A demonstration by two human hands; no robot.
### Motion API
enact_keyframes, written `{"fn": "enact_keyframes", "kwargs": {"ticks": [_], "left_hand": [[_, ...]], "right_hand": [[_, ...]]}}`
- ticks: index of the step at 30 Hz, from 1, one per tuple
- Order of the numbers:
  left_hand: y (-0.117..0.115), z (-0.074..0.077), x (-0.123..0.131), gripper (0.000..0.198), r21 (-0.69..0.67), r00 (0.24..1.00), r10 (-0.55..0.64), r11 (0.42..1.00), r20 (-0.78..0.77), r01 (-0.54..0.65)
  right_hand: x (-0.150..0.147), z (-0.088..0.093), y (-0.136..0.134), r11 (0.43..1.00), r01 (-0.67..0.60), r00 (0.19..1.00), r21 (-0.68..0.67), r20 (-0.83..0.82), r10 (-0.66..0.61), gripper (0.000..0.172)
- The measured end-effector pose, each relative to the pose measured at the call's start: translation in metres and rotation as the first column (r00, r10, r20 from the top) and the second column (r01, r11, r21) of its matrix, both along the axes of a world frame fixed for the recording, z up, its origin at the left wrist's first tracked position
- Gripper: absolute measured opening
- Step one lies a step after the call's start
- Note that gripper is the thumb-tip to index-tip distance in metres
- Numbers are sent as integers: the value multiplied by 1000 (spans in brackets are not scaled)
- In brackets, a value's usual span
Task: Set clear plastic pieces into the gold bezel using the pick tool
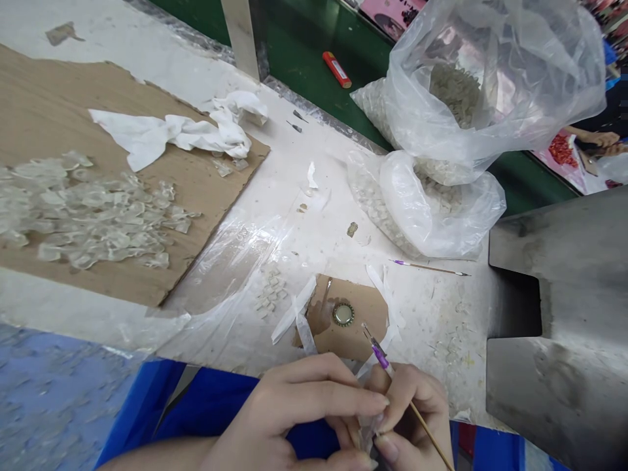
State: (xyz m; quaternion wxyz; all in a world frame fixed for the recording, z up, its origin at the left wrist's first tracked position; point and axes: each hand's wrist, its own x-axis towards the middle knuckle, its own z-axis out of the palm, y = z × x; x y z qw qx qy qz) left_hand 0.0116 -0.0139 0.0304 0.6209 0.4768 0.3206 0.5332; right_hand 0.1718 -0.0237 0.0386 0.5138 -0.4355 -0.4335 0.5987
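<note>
Pinching small clear piece (367,428) in my left hand (294,418) | right hand (417,422) grips fine brush (381,357) pencil-style for tip control | bottle cap (343,314) close by

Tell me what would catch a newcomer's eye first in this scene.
The bulging clear plastic bags of small pale pieces at upper right stand out first. Next comes the heap of glassy clear chips on brown cardboard at left. At the bottom edge, the right hand grips a thin purple-banded stick beside the left hand, just below a bottle cap.
</note>
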Motion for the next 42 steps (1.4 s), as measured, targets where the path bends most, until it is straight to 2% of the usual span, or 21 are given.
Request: {"fn": "enact_keyframes", "kwargs": {"ticks": [3, 7, 9, 13, 22, 29, 36, 40, 42], "left_hand": [[-1, 0, 0, 37, 42, 999, 22, 999, -49, -20], [-2, 0, 1, 39, 98, 994, 38, 995, -99, -28], [-3, 0, 0, 43, 130, 993, 44, 991, -109, -29], [-3, -1, -1, 42, 172, 989, 49, 985, -137, -25], [-7, -4, 0, 44, 209, 986, 74, 977, -152, -41], [-2, -1, 1, 32, 232, 981, 94, 971, -168, -54], [-3, -2, 4, 13, 295, 986, 106, 953, -131, -63], [0, -3, 5, 14, 327, 982, 122, 942, -145, -69], [1, -4, 3, 17, 338, 981, 94, 941, -168, -32]], "right_hand": [[3, 0, 0, 1000, 20, 999, 12, 29, -21, 23], [16, 1, 1, 990, -129, 987, 49, 107, 123, 11], [22, 1, 0, 986, -155, 977, 68, 161, 143, 6], [23, 4, -2, 989, -82, 968, 120, 245, 51, 10], [6, 21, 12, 965, -147, 938, 218, 339, 66, 15], [6, 19, 9, 946, -138, 898, 295, 440, -6, 18], [12, 17, 10, 931, -240, 908, 276, 403, 115, 13], [12, 16, 11, 937, -193, 923, 292, 379, 72, 11], [14, 15, 9, 943, -211, 928, 256, 357, 110, 7]]}}
